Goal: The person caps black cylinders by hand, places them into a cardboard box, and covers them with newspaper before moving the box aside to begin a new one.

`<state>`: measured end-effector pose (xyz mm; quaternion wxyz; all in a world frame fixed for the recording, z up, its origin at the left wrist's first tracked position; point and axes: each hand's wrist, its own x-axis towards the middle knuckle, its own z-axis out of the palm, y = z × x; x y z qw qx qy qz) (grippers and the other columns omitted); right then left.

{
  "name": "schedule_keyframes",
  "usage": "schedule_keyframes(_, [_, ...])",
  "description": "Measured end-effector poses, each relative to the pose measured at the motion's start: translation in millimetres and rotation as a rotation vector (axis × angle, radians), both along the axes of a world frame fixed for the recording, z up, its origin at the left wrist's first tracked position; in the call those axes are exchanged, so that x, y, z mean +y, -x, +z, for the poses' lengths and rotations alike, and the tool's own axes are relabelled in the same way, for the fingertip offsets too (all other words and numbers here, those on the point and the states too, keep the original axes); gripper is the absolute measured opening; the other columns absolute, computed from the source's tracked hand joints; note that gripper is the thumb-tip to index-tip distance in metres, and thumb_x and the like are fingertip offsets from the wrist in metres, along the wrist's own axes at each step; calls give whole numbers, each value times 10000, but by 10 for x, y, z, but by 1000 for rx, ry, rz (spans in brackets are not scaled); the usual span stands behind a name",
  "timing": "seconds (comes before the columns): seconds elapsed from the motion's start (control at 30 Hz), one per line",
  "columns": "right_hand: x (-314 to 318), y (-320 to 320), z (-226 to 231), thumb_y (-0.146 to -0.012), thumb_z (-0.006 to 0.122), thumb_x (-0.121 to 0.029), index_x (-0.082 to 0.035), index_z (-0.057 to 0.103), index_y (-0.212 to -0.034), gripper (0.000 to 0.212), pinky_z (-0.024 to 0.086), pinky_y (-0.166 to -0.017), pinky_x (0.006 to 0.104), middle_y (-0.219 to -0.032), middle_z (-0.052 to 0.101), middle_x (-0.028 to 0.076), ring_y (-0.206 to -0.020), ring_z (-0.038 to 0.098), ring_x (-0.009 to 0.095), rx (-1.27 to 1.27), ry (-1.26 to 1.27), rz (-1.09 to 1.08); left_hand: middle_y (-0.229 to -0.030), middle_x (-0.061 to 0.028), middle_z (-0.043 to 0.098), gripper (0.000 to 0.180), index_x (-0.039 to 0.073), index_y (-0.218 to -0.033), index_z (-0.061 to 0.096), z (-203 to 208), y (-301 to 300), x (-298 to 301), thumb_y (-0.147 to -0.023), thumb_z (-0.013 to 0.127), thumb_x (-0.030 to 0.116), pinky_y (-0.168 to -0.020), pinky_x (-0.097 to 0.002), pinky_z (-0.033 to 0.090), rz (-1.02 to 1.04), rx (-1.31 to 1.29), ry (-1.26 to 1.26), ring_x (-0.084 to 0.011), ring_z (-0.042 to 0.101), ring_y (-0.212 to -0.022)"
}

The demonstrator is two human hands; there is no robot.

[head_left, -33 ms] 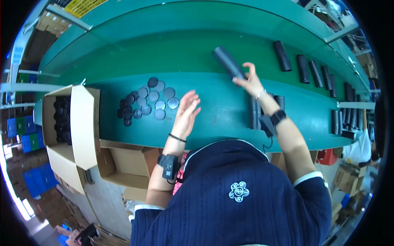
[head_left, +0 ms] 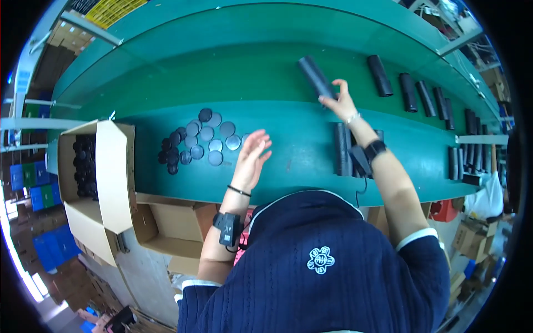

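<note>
My right hand [head_left: 342,104] grips the near end of a black tube [head_left: 315,76], thumb on one side and fingers on the other. The tube slants up to the left over the far green strip. Fingers loosely apart, my left hand [head_left: 252,158] is open, holding nothing, above the near part of the bench. Left of it lies a scattered group of black round discs [head_left: 207,134], some overlapping. Beside my right forearm, several more black tubes [head_left: 340,150] lie side by side, partly hidden by the wrist device [head_left: 361,161].
Several black tubes [head_left: 380,76] lie spaced along the far right of the green bench [head_left: 294,166], with more bunched at its right end. An open cardboard box [head_left: 115,172] of black discs stands at the left. Another open carton [head_left: 172,222] sits below the front edge.
My right hand and the black tube have shifted slightly right and away from me. My left hand has dropped a little nearer to me, still open.
</note>
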<state>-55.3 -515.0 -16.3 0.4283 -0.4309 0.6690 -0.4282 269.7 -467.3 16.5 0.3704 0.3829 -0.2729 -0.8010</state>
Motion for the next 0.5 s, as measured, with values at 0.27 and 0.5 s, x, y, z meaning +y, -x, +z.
schedule_keyframes(0.27, [-253, 1123, -465, -821, 653, -382, -149, 370, -1317, 617, 479, -838, 459, -1107, 589, 260, -982, 610, 372, 1222, -218, -89, -1056, -38, 592, 219, 78, -1120, 562, -180, 124, 122, -926, 544, 180, -825, -295, 434, -140, -198, -91, -146, 555, -969])
schedule_keyframes(0.5, [595, -5, 186, -735, 701, -459, -102, 372, -1304, 749, 507, -772, 454, -927, 648, 236, -881, 627, 406, 1022, -439, 405, -1078, -62, 584, 263, 63, -1169, 540, -376, 276, 79, -922, 535, 154, -839, -287, 440, -226, -127, -146, -166, 558, -982])
